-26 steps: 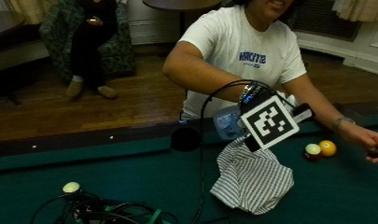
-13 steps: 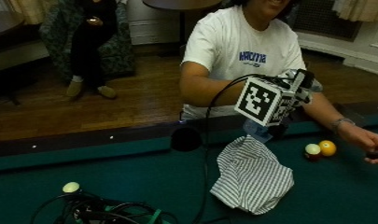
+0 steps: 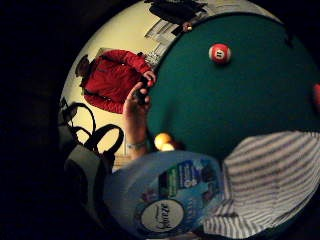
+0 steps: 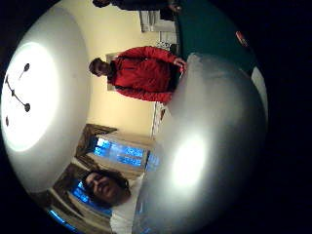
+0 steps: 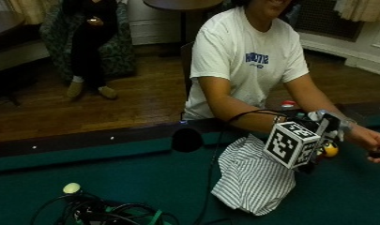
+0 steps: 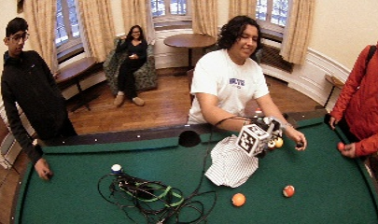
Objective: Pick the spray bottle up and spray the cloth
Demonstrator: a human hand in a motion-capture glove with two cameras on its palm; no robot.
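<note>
You held the spray bottle [image 3: 165, 200] in your right hand [image 5: 314, 129], fingers around it | above striped cloth [image 5: 252, 176] by pool table's near rail [image 5: 114, 145] | risk: nozzle misaimed, wetting felt

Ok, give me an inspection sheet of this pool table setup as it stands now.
Surface: green pool table, pocket at the rail.
Job's things: striped cloth lies crumpled on the felt; spray bottle is close to the palm, near the cloth.
Clutter: yellow ball beside the cloth; orange ball and red ball further out.
Grippers: right hand holds the spray bottle.
Cables: tangle of cables on the felt.
Surroundings: wooden floor, round table.
</note>
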